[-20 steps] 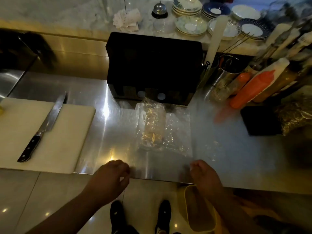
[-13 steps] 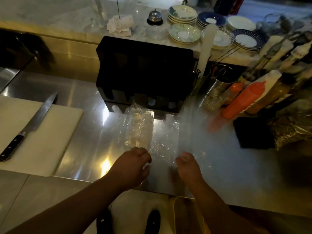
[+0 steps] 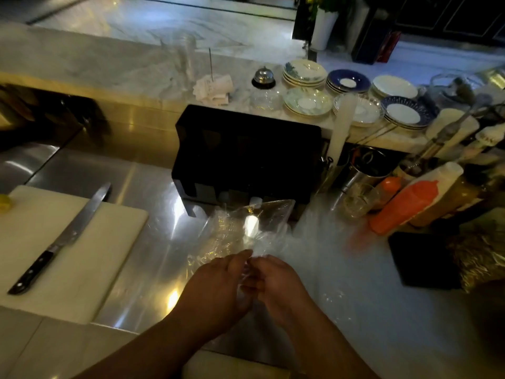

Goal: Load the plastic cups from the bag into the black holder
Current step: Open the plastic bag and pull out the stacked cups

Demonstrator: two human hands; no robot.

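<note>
Steel worktop [image 3: 153,236] carries the black holder [image 3: 246,157] at its far side. Just near of it lies the clear bag [image 3: 246,231] of plastic cups [image 3: 221,236]; left hand [image 3: 218,283] and right hand [image 3: 276,283] meet at its near end, fingers pinched on the film.

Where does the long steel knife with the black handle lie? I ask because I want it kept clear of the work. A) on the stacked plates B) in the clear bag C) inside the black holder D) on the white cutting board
D: the long steel knife with the black handle lies diagonally on the white cutting board, left of both hands.
</note>
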